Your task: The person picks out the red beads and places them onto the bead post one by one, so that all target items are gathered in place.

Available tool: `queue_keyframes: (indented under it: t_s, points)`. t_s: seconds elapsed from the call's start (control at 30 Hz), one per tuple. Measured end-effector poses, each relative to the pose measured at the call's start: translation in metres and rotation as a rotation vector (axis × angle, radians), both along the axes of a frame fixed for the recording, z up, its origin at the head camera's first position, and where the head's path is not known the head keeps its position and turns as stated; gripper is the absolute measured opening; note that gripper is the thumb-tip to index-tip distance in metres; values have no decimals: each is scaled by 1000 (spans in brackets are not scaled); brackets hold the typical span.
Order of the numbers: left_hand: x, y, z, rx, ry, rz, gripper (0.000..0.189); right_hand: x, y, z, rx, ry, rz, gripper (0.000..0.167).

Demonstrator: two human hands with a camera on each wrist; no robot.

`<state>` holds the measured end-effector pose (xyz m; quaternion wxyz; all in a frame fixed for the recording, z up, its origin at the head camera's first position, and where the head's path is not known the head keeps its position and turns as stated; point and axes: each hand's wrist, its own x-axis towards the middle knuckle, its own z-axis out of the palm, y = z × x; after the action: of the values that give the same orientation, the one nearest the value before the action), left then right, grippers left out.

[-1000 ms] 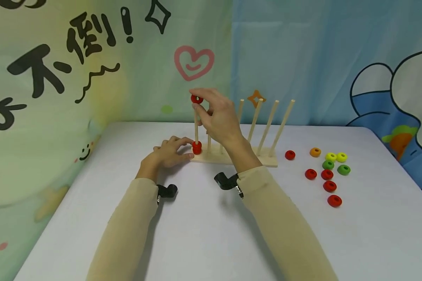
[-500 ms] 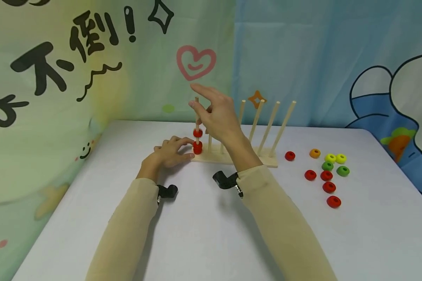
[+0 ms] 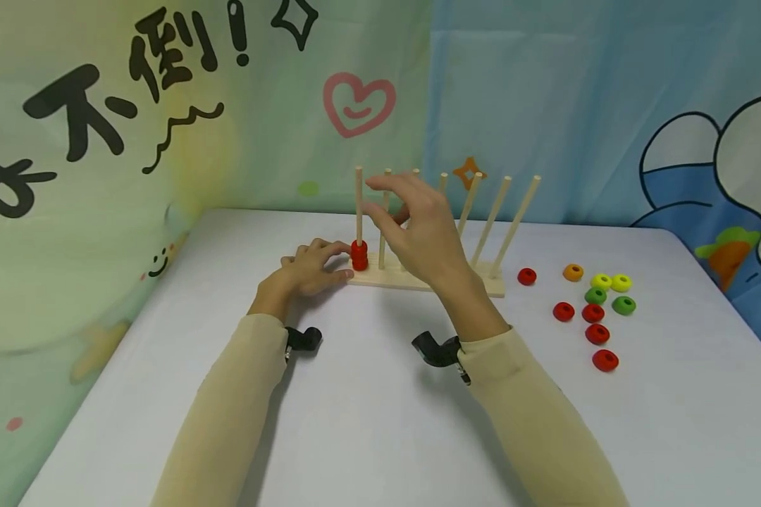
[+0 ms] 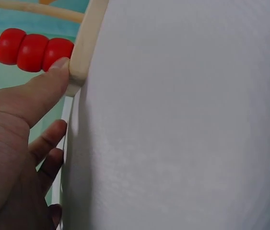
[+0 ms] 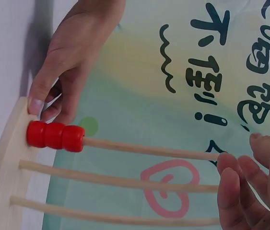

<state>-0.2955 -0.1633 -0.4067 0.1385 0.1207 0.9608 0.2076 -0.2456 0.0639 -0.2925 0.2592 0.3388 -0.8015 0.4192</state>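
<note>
A wooden peg stand [image 3: 390, 279] with a row of upright pegs stands on the table. Three red beads [image 4: 31, 50] are stacked at the foot of its leftmost peg [image 3: 359, 204]. My left hand [image 3: 304, 271] holds the left end of the base, thumb at the front corner and index finger reaching behind the bottom beads. My right hand [image 3: 421, 225] is raised just right of the leftmost peg, thumb and fingers apart with nothing between them. In the right wrist view, its fingers [image 5: 229, 191] are near the peg tops. The right hand hides parts of the middle pegs.
Loose beads lie on the white table [image 3: 355, 422] right of the stand: several red ones [image 3: 597, 334], an orange one [image 3: 573, 272], two yellow ones [image 3: 621, 283] and two green ones [image 3: 624, 305]. A printed cloth [image 3: 514, 84] hangs behind the table.
My right hand let go of a red bead at the top of the leftmost peg; it slid down onto the other two. The hand then moved right, while the left stayed at the base.
</note>
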Motion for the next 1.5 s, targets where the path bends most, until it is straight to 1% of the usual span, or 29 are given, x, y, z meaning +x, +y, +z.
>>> queue_keyframes:
  t_s: [0.17,0.3,0.43,0.63,0.83,0.93,1.13,1.27,1.37,1.5]
  points:
    - [0,-1,1,7,4,0,54,10,16,-2,63,-17,-3,28]
    - [0,-1,1,18,3,-7,54,15,32,-8,75,-20,-7,27]
    - [-1,-2,0,18,-1,-9,54,15,49,-16,89,-6,-28,25]
    - [-1,-3,0,24,-14,-10,55,15,68,-28,102,-27,-62,24]
    - [-2,-3,1,30,-7,-15,55,13,79,-39,131,-46,-68,25]
    - [-2,-2,1,38,-15,-16,54,13,85,-45,143,-55,-74,24]
    - [-2,-3,0,29,-18,-7,55,16,91,-51,166,-65,-70,25]
    - [-1,-3,1,34,-19,-10,55,18,97,-55,185,-70,-86,25]
    - [-1,-1,2,39,-25,-13,55,20,105,-59,205,-93,-108,25]
    - [-1,0,2,35,-19,-14,55,23,116,-65,254,-150,-150,26]
